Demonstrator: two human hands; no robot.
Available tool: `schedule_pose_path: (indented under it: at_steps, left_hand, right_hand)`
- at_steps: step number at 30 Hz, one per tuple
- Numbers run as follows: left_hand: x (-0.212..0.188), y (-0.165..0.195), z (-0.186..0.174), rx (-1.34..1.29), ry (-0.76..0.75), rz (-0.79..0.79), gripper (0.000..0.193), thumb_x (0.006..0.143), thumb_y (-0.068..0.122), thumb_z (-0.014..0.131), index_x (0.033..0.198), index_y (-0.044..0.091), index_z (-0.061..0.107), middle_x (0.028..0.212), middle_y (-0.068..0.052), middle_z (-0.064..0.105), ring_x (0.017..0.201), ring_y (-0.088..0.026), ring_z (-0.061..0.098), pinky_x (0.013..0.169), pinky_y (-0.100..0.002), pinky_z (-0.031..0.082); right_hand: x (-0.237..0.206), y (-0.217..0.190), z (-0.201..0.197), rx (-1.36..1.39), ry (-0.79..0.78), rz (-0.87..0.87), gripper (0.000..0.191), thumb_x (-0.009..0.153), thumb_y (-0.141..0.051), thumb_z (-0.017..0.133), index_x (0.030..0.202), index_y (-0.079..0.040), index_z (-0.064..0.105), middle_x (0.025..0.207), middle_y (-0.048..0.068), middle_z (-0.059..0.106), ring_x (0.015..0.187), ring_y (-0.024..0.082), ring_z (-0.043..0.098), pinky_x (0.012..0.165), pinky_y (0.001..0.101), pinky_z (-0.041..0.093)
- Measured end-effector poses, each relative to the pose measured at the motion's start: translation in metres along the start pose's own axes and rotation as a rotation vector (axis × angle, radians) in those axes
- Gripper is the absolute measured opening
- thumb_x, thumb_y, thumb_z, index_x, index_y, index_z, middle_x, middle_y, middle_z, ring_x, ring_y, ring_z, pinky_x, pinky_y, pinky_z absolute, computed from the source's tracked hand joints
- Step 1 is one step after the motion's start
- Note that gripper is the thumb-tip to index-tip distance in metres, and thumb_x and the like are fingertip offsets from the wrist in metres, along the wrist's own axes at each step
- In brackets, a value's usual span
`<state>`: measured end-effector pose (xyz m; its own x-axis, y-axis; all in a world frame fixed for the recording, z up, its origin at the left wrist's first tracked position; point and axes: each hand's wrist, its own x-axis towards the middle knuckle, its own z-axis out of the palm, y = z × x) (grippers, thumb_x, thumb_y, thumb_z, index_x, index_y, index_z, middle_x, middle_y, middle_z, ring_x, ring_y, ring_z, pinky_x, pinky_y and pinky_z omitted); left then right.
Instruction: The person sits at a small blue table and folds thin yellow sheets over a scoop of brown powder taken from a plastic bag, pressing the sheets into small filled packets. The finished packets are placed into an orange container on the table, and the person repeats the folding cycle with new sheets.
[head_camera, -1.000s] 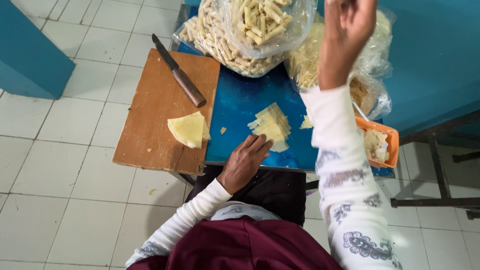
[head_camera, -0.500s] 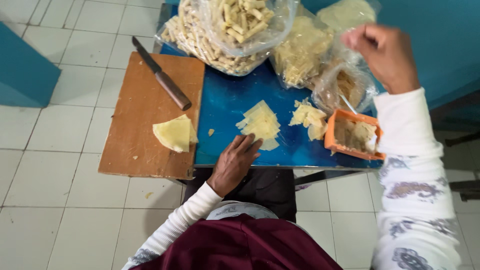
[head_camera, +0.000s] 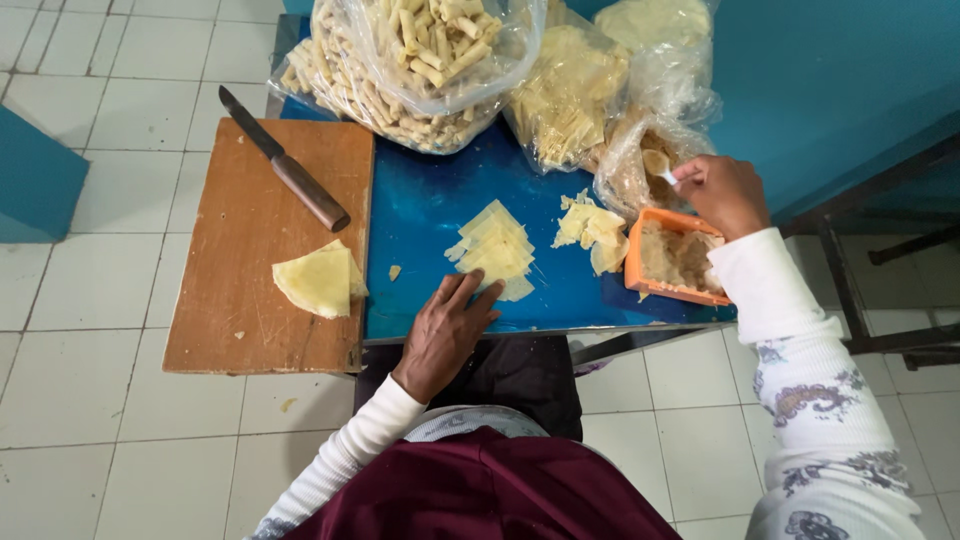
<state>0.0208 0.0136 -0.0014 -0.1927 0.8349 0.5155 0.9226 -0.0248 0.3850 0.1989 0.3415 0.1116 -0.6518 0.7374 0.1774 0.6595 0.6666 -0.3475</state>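
Far L: knife (head_camera: 285, 172) and folded wrapper (head_camera: 318, 281) on wooden board (head_camera: 250, 250). Left hand (head_camera: 447, 335) flat, released, on wrapper stack (head_camera: 495, 250), same as before. Right hand (head_camera: 727, 192), now down from overhead, pinching spoon (head_camera: 660, 166) over orange filling tub (head_camera: 678, 261) on blue tabletop (head_camera: 430, 210).

Bare blue table (head_camera: 430, 205) between knife (head_camera: 283, 160) and wrappers (head_camera: 495, 250); bags (head_camera: 420, 60) block far edge.
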Motion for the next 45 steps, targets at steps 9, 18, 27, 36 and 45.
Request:
schedule_pose_path:
  at_steps: [9, 18, 27, 36, 45]
  left_hand:
    - [-0.001, 0.002, 0.0, -0.011, 0.009, -0.012, 0.043, 0.091, 0.019, 0.073, 0.132, 0.008, 0.066, 0.129, -0.013, 0.059, 0.114, -0.03, 0.057, 0.093, -0.039, 0.053]
    - [-0.001, 0.001, 0.002, 0.003, 0.013, -0.009, 0.043, 0.091, 0.019, 0.073, 0.132, 0.008, 0.066, 0.128, -0.013, 0.059, 0.114, -0.03, 0.057, 0.094, -0.039, 0.052]
    - [0.0, 0.001, 0.0, 0.024, 0.005, -0.007, 0.043, 0.09, 0.019, 0.073, 0.132, 0.008, 0.066, 0.128, -0.013, 0.059, 0.112, -0.031, 0.057, 0.093, -0.04, 0.052]
    - [0.0, 0.002, -0.003, -0.026, 0.019, -0.02, 0.041, 0.09, 0.018, 0.074, 0.13, 0.008, 0.068, 0.128, -0.013, 0.06, 0.113, -0.031, 0.059, 0.09, -0.04, 0.055]
    - [0.002, -0.001, -0.011, -0.381, 0.081, -0.293, 0.02, 0.097, 0.007, 0.067, 0.116, 0.003, 0.067, 0.122, -0.012, 0.065, 0.097, -0.03, 0.068, 0.08, -0.04, 0.056]
  right_hand:
    - [0.001, 0.002, 0.0, -0.516, 0.346, -0.355, 0.018, 0.089, -0.001, 0.072, 0.105, -0.005, 0.079, 0.096, 0.015, 0.065, 0.101, 0.032, 0.063, 0.085, 0.0408, 0.053]
    - [-0.01, 0.018, -0.006, -0.346, 0.261, -0.349, 0.011, 0.099, 0.0, 0.07, 0.101, -0.005, 0.079, 0.093, 0.015, 0.068, 0.096, 0.033, 0.062, 0.087, 0.0437, 0.052]
    - [-0.012, 0.013, -0.002, 0.041, 0.011, -0.011, 0.013, 0.096, -0.01, 0.074, 0.107, -0.006, 0.079, 0.094, 0.015, 0.076, 0.076, 0.025, 0.07, 0.073, 0.0372, 0.053]
    - [-0.005, 0.024, -0.008, 0.45, -0.189, 0.248, 0.024, 0.095, -0.012, 0.071, 0.113, 0.002, 0.075, 0.105, 0.008, 0.076, 0.094, 0.012, 0.068, 0.083, 0.0299, 0.053]
    - [-0.021, 0.033, -0.019, 0.748, -0.265, 0.159, 0.026, 0.099, -0.012, 0.069, 0.119, 0.004, 0.072, 0.107, 0.008, 0.073, 0.096, 0.011, 0.066, 0.082, 0.0261, 0.054]
